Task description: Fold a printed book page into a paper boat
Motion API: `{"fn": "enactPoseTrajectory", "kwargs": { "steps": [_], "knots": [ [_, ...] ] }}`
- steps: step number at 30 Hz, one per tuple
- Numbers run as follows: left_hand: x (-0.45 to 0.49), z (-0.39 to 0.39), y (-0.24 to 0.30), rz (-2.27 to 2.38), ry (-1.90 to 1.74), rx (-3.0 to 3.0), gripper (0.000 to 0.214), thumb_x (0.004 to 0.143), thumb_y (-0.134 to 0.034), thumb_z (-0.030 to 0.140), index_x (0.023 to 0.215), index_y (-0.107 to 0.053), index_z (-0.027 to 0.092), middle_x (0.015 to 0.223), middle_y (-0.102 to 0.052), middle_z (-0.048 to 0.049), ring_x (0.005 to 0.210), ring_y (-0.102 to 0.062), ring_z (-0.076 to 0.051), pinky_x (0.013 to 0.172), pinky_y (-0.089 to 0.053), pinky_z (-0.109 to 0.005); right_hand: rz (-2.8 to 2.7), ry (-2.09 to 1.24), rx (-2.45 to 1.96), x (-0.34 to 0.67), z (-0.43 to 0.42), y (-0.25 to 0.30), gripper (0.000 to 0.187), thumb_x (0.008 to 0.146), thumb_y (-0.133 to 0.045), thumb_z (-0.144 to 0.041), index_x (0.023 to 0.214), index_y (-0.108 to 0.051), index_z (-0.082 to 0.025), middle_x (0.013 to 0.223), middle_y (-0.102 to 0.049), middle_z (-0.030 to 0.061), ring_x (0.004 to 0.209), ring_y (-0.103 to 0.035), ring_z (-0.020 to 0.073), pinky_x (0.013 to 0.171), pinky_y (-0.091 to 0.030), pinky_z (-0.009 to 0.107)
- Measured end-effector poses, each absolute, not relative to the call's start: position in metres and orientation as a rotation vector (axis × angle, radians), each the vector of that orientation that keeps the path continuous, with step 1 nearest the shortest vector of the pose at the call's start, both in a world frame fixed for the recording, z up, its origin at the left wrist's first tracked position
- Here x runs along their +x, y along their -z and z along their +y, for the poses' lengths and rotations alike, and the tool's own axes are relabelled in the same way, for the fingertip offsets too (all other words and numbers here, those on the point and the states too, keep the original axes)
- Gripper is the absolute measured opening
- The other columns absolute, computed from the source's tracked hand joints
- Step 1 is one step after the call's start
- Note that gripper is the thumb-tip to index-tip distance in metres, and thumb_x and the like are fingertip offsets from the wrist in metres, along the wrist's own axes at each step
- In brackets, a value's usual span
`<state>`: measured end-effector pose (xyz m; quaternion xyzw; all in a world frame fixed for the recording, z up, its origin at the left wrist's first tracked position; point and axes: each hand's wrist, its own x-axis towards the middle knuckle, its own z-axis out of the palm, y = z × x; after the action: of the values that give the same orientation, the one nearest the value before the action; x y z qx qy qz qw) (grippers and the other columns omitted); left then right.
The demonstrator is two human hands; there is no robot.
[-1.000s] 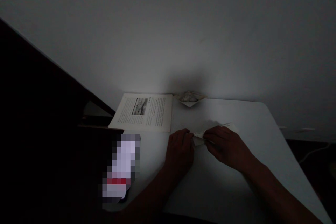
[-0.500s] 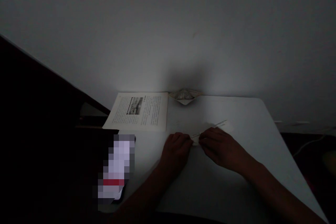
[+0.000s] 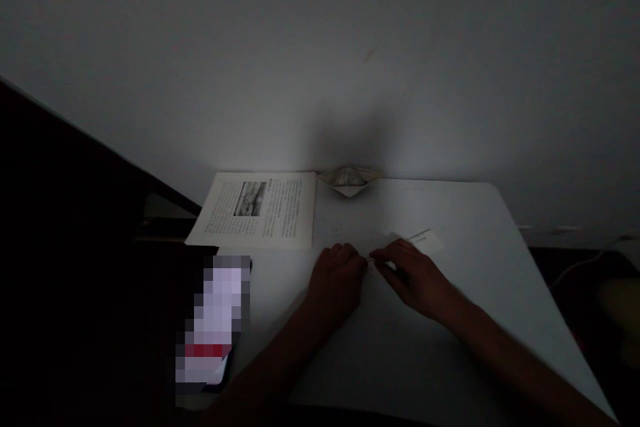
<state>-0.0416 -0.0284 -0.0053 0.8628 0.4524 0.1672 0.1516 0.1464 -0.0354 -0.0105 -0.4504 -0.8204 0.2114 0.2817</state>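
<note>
In dim light, a folded white paper piece (image 3: 420,241) lies on a white table (image 3: 480,227). My left hand (image 3: 337,280) rests on the table with its fingers curled, pinching the near end of the paper. My right hand (image 3: 413,275) lies over the paper's middle, its fingertips pressed together on the paper and meeting the left hand's fingertips. The far end of the paper sticks out beyond my right hand.
An open printed book (image 3: 260,210) lies at the back left of the table. A small folded paper boat (image 3: 349,179) sits against the wall. A blurred-out phone-like object (image 3: 213,327) lies at the near left. Dark furniture fills the left side.
Both hands stay on the paper, fingertips closer together; the paper now lies flatter under my right hand. The view has shifted slightly.
</note>
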Motion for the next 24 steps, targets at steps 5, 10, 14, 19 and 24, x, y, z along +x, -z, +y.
{"fn": "enactPoseTrajectory", "kwargs": {
  "steps": [5, 10, 14, 19, 24],
  "knots": [
    [-0.038, -0.019, -0.004, 1.35, -0.354, 2.305, 0.013, 0.085, -0.049, 0.019, 0.085, -0.062, 0.016, 0.087, -0.062, -0.0046, 0.085, -0.055, -0.018, 0.079, -0.042, -0.034, -2.194, -0.562, -1.208, 0.147, -0.036, 0.011, 0.023, 0.087, -0.048, -0.017, 0.106, -0.059, -0.022, 0.09, -0.066, 0.0059, 0.086, -0.058, 0.0193, 0.083, -0.047, 0.04],
    [-0.036, -0.011, -0.01, 1.404, -0.306, 2.173, 0.017, 0.078, -0.057, 0.02, 0.094, -0.059, 0.016, 0.089, -0.065, -0.004, 0.084, -0.058, -0.019, 0.079, -0.044, -0.033, -2.203, -0.557, -1.245, 0.143, -0.036, 0.007, 0.032, 0.084, -0.048, -0.014, 0.114, -0.055, -0.021, 0.089, -0.065, 0.006, 0.084, -0.056, 0.0201, 0.08, -0.046, 0.039],
    [-0.035, -0.003, -0.015, 1.361, -0.168, 2.235, 0.014, 0.077, -0.053, 0.02, 0.088, -0.062, 0.017, 0.089, -0.067, -0.0052, 0.084, -0.06, -0.02, 0.077, -0.045, -0.032, -2.21, -0.545, -1.333, 0.135, -0.038, 0.006, 0.03, 0.083, -0.051, -0.019, 0.112, -0.056, -0.019, 0.089, -0.065, 0.0064, 0.084, -0.055, 0.0212, 0.079, -0.044, 0.039],
    [-0.034, 0.004, -0.019, 1.403, -0.092, 2.208, 0.014, 0.071, -0.055, 0.019, 0.084, -0.062, 0.018, 0.083, -0.068, -0.0051, 0.078, -0.062, -0.02, 0.067, -0.045, -0.029, -2.225, -0.513, -1.451, 0.129, -0.04, 0.007, 0.029, 0.083, -0.054, -0.028, 0.11, -0.059, -0.017, 0.079, -0.064, 0.0054, 0.079, -0.055, 0.0211, 0.077, -0.043, 0.038],
    [-0.035, 0.004, -0.019, 1.426, -0.103, 2.175, 0.013, 0.07, -0.056, 0.021, 0.083, -0.06, 0.019, 0.08, -0.067, -0.004, 0.074, -0.061, -0.018, 0.064, -0.044, -0.027, -2.193, -0.483, -1.495, 0.128, -0.04, 0.009, 0.028, 0.083, -0.056, -0.03, 0.108, -0.059, -0.017, 0.075, -0.062, 0.0043, 0.078, -0.054, 0.0212, 0.076, -0.042, 0.038]
  ]
}}
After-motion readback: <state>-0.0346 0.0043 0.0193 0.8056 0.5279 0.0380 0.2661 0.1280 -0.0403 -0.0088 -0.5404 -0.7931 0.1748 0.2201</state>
